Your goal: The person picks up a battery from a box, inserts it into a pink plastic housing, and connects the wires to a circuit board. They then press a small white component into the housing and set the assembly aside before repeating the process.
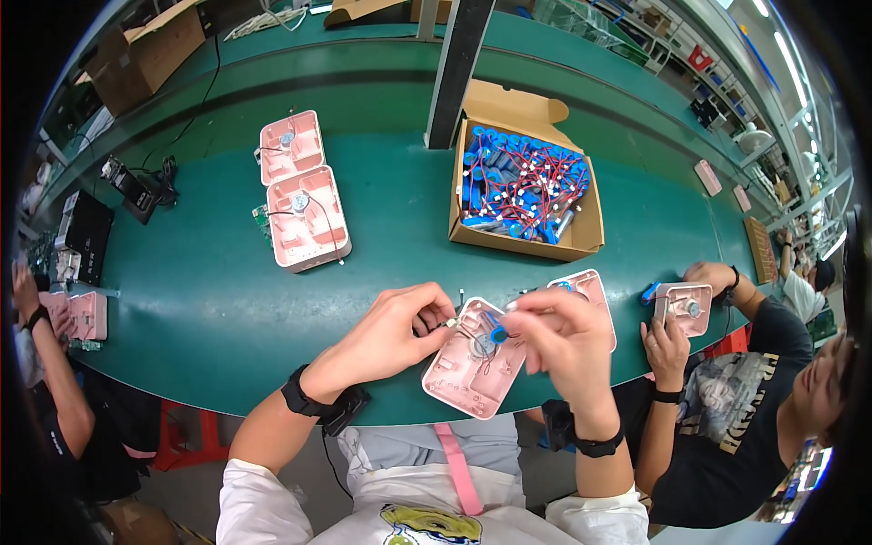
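Note:
A pink plastic shell (463,386) lies open in front of me on the bench, with a round metal speaker and thin dark wires inside. A blue cylindrical battery (497,333) sits tilted in its upper part. At the shell's left edge my left hand (395,327) pinches a small pale wire connector (450,323) between thumb and finger. My right hand (570,341) is over the shell's right side, its fingertips closed together beside the battery. What they hold, if anything, is too small to make out.
An open cardboard box (527,245) of blue batteries with red wires stands ahead. Two pink shells (313,245) lie at the left, and another pink shell (595,289) is behind my right hand. A co-worker (754,381) at right handles a pink shell (695,309). A metal post (457,82) rises behind.

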Demonstrator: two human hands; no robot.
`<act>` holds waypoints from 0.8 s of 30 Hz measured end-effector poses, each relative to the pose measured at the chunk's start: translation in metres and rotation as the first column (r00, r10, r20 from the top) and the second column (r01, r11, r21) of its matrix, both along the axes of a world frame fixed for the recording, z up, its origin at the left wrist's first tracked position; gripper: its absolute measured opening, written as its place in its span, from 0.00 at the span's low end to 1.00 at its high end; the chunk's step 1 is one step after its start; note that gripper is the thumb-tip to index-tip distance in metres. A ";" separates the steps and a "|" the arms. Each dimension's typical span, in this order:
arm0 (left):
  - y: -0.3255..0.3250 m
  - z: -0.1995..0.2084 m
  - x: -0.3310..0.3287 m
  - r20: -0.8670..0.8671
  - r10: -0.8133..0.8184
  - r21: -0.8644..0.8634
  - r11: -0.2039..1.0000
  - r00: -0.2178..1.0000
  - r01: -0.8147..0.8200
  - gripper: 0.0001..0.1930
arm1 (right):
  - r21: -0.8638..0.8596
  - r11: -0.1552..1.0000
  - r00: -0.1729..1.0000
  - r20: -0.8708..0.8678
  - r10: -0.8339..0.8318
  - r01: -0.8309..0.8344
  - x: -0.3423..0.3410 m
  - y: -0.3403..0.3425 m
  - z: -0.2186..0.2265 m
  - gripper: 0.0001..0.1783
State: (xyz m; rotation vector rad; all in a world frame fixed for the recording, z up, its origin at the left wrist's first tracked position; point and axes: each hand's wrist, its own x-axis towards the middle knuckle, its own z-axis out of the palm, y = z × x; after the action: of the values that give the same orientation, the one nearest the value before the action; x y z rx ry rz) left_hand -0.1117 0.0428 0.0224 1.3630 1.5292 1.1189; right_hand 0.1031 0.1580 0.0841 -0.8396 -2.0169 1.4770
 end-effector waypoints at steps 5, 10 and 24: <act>0.001 -0.003 0.001 0.015 0.032 -0.024 0.999 0.999 -0.032 0.09 | 0.389 0.914 0.993 0.079 0.092 -0.115 -0.011 -0.024 -0.018 0.04; 0.000 -0.003 0.002 0.010 0.053 -0.006 0.999 0.999 -0.053 0.09 | 0.582 0.812 0.995 0.099 -0.022 -0.040 -0.022 -0.034 -0.033 0.06; -0.003 -0.008 0.007 -0.074 0.063 0.168 0.985 0.995 -0.049 0.07 | 0.421 0.907 0.978 0.195 -0.075 -0.014 -0.034 -0.040 -0.035 0.03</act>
State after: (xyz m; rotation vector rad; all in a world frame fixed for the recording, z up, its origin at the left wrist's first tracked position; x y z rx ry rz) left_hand -0.1047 0.0398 0.0144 1.4995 1.5679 1.2647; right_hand 0.0696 0.1179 0.0491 -0.8575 -2.3448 0.9063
